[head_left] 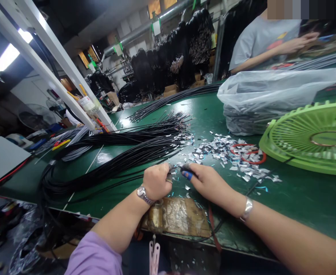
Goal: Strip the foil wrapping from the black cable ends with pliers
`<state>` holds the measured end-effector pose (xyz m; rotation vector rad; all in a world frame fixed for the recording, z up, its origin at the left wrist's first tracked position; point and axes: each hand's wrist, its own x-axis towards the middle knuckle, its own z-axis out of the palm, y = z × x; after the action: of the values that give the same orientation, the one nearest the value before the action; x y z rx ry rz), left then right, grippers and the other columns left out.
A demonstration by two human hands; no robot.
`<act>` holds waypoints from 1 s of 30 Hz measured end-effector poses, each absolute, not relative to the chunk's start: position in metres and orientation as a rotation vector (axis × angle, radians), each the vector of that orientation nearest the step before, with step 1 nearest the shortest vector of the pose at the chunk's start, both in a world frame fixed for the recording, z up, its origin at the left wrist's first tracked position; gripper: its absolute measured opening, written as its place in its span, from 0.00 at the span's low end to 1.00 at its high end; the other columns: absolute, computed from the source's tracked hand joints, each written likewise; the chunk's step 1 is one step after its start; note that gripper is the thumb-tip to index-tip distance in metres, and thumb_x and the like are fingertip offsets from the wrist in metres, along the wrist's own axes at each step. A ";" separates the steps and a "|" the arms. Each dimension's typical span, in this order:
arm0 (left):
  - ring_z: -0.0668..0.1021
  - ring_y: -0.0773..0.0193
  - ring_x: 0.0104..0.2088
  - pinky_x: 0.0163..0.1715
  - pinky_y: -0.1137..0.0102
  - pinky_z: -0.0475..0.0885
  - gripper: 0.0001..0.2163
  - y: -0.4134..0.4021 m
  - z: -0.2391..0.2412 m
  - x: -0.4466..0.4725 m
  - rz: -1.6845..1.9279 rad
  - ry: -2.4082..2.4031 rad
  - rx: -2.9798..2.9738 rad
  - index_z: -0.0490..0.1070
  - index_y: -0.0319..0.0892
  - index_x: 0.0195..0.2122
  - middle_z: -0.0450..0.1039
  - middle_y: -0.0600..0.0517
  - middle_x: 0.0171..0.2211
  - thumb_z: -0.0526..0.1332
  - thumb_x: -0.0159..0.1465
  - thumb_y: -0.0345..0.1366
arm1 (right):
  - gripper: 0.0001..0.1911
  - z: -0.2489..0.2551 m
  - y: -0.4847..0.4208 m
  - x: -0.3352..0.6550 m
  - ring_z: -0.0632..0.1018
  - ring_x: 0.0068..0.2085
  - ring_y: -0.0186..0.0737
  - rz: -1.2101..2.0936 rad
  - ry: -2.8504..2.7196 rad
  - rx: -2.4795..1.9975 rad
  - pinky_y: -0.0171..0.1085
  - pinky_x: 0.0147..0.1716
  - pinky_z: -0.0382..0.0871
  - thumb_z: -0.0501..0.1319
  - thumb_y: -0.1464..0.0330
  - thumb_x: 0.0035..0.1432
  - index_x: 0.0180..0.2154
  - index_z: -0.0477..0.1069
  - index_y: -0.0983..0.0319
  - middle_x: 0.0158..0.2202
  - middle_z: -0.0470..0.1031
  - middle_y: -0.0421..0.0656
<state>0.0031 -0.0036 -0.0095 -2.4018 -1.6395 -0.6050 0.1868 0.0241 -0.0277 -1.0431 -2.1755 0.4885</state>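
My left hand [157, 181], with a watch on its wrist, is closed in a fist around the end of a black cable [177, 167]. Close to its right, my right hand [204, 178] pinches the tip of that cable between thumb and fingers; blue tape is wrapped round one digit. The exact tip is too small to make out. Left of my hands lies a thick bundle of black cables [122, 158], its stripped ends fanned out toward the middle. Below the hands, a tape-covered board [182, 215] sits at the table's front edge, with pink-handled pliers [154, 254] under it.
White and silver scraps [213, 149] litter the green table [296, 206] around a red ring [255, 158]. A green fan [313, 137] and a clear plastic bag [267, 103] stand at right. White posts [67, 72] rise at left. A co-worker [267, 42] sits across the table.
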 end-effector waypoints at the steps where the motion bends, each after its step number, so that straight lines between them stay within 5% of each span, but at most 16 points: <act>1: 0.75 0.58 0.27 0.28 0.68 0.66 0.09 -0.003 -0.009 0.003 -0.625 -1.630 -2.410 0.70 0.41 0.33 0.73 0.48 0.25 0.55 0.50 0.31 | 0.11 -0.026 0.026 0.188 0.72 0.26 0.39 0.534 -2.138 -1.051 0.37 0.26 0.64 0.51 0.67 0.59 0.25 0.63 0.59 0.24 0.73 0.42; 6: 0.74 0.61 0.26 0.27 0.69 0.65 0.08 0.001 -0.011 0.000 -0.661 -1.530 -2.493 0.70 0.42 0.32 0.72 0.50 0.24 0.54 0.53 0.30 | 0.07 -0.024 0.033 0.193 0.72 0.28 0.38 0.707 -2.014 -0.999 0.36 0.27 0.65 0.56 0.63 0.54 0.30 0.66 0.60 0.27 0.74 0.42; 12: 0.71 0.64 0.24 0.24 0.70 0.64 0.04 0.004 -0.011 0.000 -0.674 -1.362 -2.549 0.67 0.42 0.27 0.70 0.52 0.22 0.54 0.57 0.33 | 0.12 -0.031 0.032 0.190 0.65 0.23 0.35 0.660 -2.101 -0.969 0.35 0.23 0.56 0.54 0.64 0.55 0.21 0.58 0.59 0.20 0.65 0.39; 21: 0.71 0.65 0.27 0.27 0.71 0.64 0.08 0.002 -0.005 -0.001 -0.868 -0.971 -2.398 0.68 0.41 0.26 0.73 0.49 0.28 0.52 0.53 0.24 | 0.14 -0.024 0.030 0.188 0.61 0.24 0.33 1.319 -1.892 -0.838 0.34 0.23 0.56 0.58 0.58 0.51 0.21 0.62 0.60 0.20 0.60 0.36; 30: 0.67 0.68 0.21 0.23 0.72 0.60 0.08 0.002 -0.010 -0.004 -0.863 -1.241 -2.759 0.67 0.40 0.24 0.67 0.52 0.19 0.53 0.58 0.33 | 0.18 -0.018 0.024 0.194 0.58 0.18 0.27 1.656 -1.703 -0.774 0.32 0.17 0.48 0.61 0.54 0.50 0.22 0.64 0.61 0.17 0.62 0.35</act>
<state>-0.0040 0.0023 -0.0098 -2.7590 -1.2413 -0.8634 0.1936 0.0242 -0.0180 -0.7741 -1.7029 1.6559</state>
